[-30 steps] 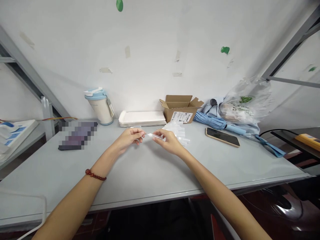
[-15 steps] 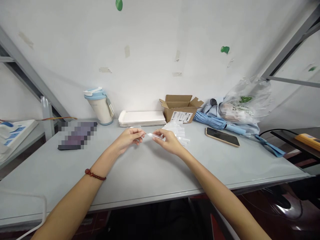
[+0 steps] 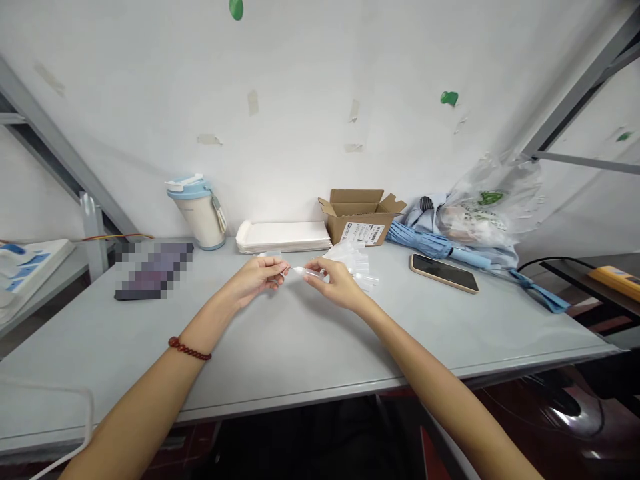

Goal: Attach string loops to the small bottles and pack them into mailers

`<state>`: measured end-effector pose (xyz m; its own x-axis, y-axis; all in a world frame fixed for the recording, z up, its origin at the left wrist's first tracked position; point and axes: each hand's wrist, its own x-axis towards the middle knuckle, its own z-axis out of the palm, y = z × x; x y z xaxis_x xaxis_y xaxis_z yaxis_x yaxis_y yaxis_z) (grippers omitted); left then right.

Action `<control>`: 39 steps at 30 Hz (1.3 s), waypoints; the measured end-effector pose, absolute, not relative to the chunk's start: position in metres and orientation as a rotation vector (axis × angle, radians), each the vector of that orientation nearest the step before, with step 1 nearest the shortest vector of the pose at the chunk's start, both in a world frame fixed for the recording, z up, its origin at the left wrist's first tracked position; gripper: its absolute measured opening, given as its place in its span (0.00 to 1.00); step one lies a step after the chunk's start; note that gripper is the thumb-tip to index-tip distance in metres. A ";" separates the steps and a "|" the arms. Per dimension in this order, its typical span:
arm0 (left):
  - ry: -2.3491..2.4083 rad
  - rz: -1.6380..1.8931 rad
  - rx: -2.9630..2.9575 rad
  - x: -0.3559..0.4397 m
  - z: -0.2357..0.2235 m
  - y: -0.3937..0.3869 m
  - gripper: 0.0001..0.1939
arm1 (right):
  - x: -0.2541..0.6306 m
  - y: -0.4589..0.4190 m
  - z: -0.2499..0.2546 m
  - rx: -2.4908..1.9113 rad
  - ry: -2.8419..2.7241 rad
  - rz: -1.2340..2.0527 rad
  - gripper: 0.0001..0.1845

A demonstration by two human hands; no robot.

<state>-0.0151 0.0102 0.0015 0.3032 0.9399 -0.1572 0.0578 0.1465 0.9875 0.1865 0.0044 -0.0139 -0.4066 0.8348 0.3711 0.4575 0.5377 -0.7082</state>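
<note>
My right hand [image 3: 335, 283] pinches a small clear plastic tube [image 3: 313, 273] that lies almost level, its white pointed tip turned to the left. Facing that tip, the thumb and fingers of my left hand [image 3: 259, 276] are pressed together on something too small to make out. Only a narrow gap parts the fingertips of the two hands. Behind and beside my right hand lies a loose pile of similar clear tubes [image 3: 369, 279], partly hidden by the fingers. A small translucent piece [image 3: 273, 255] shows just behind my left hand.
Along the wall stand a cream tumbler [image 3: 201, 220], a stack of white trays [image 3: 285, 235] and an open cardboard box [image 3: 367, 223]. To the right are a blue folded umbrella [image 3: 425, 241], a plastic bag [image 3: 480, 210] and a phone [image 3: 444, 272]. A blurred-out dark object [image 3: 155, 270] lies left.
Both hands keep almost the same pose over the table, tube tip still facing the left fingers. The whole view has shifted very slightly.
</note>
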 end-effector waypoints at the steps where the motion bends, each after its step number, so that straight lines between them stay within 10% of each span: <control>1: 1.069 0.851 1.257 -0.015 0.002 0.010 0.13 | 0.186 0.004 -0.014 -1.040 -2.052 0.663 0.09; 39: 1.156 0.937 1.397 -0.011 -0.005 0.009 0.12 | 0.186 0.004 -0.017 -1.034 -2.081 0.605 0.06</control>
